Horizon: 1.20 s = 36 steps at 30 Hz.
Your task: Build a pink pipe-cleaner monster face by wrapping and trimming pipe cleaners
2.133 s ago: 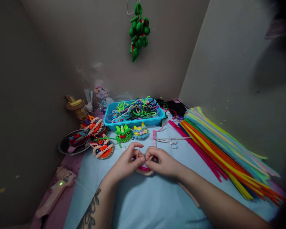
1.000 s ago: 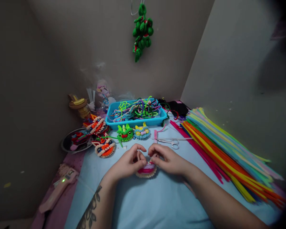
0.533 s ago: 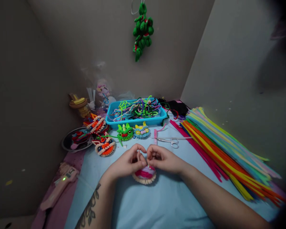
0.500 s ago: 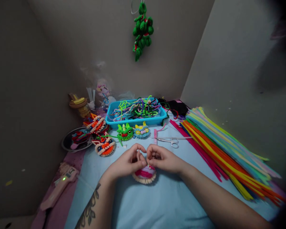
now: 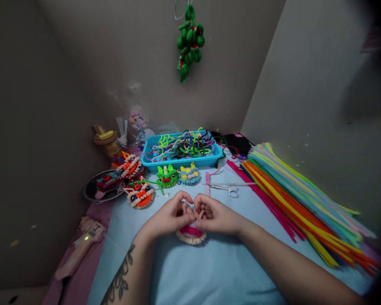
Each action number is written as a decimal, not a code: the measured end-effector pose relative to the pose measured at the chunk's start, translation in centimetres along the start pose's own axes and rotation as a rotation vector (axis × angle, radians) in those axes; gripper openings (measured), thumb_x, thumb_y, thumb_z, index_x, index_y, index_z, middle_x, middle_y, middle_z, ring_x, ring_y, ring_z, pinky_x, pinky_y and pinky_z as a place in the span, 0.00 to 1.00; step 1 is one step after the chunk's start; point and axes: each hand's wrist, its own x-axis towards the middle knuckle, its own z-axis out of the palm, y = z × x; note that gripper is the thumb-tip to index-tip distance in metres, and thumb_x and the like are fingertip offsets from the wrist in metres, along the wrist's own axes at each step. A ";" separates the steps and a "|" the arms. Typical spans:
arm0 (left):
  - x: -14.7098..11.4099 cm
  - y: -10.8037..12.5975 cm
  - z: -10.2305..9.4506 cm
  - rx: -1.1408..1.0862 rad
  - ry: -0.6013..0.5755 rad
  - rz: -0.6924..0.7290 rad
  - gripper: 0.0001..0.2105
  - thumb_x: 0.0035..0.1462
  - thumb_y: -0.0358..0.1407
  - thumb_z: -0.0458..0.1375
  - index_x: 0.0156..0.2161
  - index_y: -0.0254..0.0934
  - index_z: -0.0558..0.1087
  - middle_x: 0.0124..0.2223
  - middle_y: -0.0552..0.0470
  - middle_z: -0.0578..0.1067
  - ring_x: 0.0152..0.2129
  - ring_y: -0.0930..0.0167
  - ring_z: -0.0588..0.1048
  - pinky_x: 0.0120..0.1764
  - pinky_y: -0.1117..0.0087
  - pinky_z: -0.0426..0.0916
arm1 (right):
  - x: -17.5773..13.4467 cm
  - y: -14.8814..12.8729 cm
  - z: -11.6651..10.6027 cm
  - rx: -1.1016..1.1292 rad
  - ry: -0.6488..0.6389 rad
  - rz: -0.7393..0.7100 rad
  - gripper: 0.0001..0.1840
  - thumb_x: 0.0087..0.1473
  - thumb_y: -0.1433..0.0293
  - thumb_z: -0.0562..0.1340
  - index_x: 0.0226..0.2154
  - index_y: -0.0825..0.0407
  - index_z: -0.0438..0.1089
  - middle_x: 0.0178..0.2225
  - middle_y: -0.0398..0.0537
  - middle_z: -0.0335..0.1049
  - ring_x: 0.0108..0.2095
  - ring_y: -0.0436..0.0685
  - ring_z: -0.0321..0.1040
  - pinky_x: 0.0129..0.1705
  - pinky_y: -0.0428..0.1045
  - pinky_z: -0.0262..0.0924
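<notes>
A rounded pink and white pipe-cleaner piece (image 5: 192, 232) with a cream ribbed rim hangs below my fingers, just above the blue cloth. My left hand (image 5: 175, 215) is closed in a pinch at its upper left. Opposite it, my right hand (image 5: 218, 216) pinches the upper right, thumb against curled fingers. A thin pale strand shows between the fingers, and my hands hide the top of the piece. Beyond them lie small scissors (image 5: 225, 188) and a short pink pipe-cleaner strip (image 5: 207, 182).
Finished animal faces in green (image 5: 167, 176), blue (image 5: 189, 175) and orange (image 5: 141, 195) sit ahead. Behind is a blue tray (image 5: 178, 162) of tangled pipe cleaners. Long pipe cleaners (image 5: 292, 199) spread at right. A pink glue gun (image 5: 81, 250) and metal bowl (image 5: 88, 195) are at left.
My right hand has shifted slightly left, closer to my left hand, and covers more of the piece's right side. The other things lie as before.
</notes>
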 end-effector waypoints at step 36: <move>0.2 0.2 -0.1 0.066 0.123 0.054 0.22 0.53 0.42 0.61 0.48 0.38 0.59 0.31 0.56 0.68 0.28 0.75 0.68 0.32 0.74 0.62 | 0.7 0.2 -0.1 0.017 0.249 -0.096 0.18 0.47 0.66 0.65 0.31 0.49 0.52 0.24 0.35 0.62 0.24 0.47 0.59 0.27 0.43 0.51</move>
